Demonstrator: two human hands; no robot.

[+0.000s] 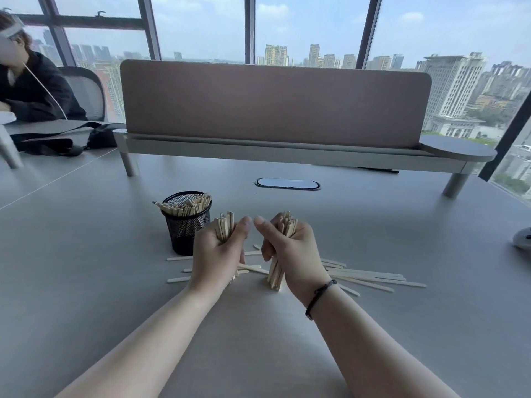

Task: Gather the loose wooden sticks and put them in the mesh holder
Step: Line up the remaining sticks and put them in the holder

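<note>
A black mesh holder (186,225) stands on the grey table, and several pale wooden sticks lean inside it. Just right of it, my left hand (218,254) grips an upright bundle of sticks (225,226). My right hand (293,251) grips a second upright bundle (287,225), whose lower ends touch the table. The two thumbs nearly meet between the bundles. Loose sticks (370,278) lie flat on the table under and around both hands, most of them fanned out to the right.
A pink desk divider (273,101) on a raised shelf (287,156) crosses the table behind. An oval cable port (287,183) lies in front of it. A person sits at far left beside a black bag (66,139). A white object (523,238) sits at the right edge.
</note>
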